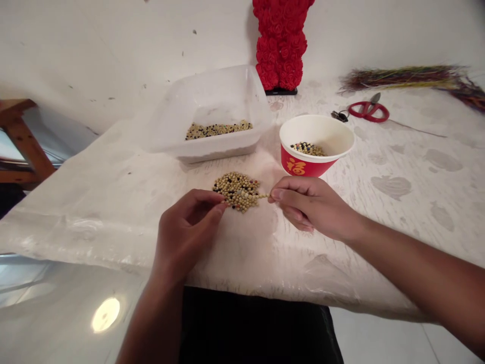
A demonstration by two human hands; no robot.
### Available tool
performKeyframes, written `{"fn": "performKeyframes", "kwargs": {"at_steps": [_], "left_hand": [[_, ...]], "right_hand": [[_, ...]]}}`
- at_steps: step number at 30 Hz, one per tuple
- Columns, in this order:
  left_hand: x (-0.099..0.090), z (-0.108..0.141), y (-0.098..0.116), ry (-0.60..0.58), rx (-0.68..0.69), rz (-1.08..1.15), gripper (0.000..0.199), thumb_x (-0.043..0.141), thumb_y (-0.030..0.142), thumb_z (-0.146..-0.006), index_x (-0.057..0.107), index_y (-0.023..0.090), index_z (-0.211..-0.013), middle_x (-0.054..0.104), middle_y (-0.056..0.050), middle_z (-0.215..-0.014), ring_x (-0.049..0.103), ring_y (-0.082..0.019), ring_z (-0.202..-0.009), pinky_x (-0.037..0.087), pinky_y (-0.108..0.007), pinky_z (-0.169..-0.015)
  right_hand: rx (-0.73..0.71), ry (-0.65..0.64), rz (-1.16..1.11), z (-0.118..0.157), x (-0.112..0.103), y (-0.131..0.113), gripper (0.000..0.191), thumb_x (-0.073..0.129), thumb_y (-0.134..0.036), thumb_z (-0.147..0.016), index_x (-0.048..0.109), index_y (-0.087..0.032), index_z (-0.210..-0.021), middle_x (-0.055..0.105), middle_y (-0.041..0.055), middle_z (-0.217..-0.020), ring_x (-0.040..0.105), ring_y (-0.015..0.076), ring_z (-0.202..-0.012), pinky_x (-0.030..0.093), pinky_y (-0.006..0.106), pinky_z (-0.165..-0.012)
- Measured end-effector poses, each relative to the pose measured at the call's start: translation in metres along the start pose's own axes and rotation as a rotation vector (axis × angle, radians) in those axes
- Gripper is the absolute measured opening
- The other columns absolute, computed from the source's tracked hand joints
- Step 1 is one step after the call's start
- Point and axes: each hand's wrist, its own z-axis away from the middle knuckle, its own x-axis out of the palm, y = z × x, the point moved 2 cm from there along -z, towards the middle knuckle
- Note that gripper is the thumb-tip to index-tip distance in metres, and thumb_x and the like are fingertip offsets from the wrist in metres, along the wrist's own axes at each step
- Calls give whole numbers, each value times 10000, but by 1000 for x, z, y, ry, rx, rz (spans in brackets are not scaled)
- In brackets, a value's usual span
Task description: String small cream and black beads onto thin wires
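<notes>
A pile of small beads (237, 189), mostly tan with some dark and coloured ones, lies on the covered table. At its lower left edge, my left hand (193, 222) has thumb and forefinger pinched together; anything between them is too small to make out. To the right of the pile, my right hand (310, 205) pinches the end of a short beaded strand (262, 196), which reaches left over the pile. Just behind my right hand stands a red and white paper bowl (308, 164) with more beads inside.
Behind the pile sits a white plastic bin (223, 146) holding beads. Red-handled scissors (368, 111), a dark clip (340, 117) and a bundle of coloured strands (401, 77) lie at the back right. A red rose figure (280, 50) stands by the wall.
</notes>
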Motion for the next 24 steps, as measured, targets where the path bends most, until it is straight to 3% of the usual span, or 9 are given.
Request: {"fn": "performKeyframes", "kwargs": {"at_steps": [11,24], "left_hand": [[-2,1,-4,55,-30,196,90,767,215,-765,750,228,-853,772,-11,-846,746,-193,-843,619,-337,-855],[-3,1,-4,16,-14,213,94,781,233,-753,745,217,-839,753,-14,-866,726,-184,-866,598,-320,-847]], "right_hand": [[1,33,131,3,5,-3,187,627,-328,-928,654,-179,-819,425,-91,-469,362,41,-353,288,174,-349],[21,84,236,3,7,-4,191,605,-310,-933,642,-192,-787,418,-87,-467,378,50,-359,298,190,-362]]}}
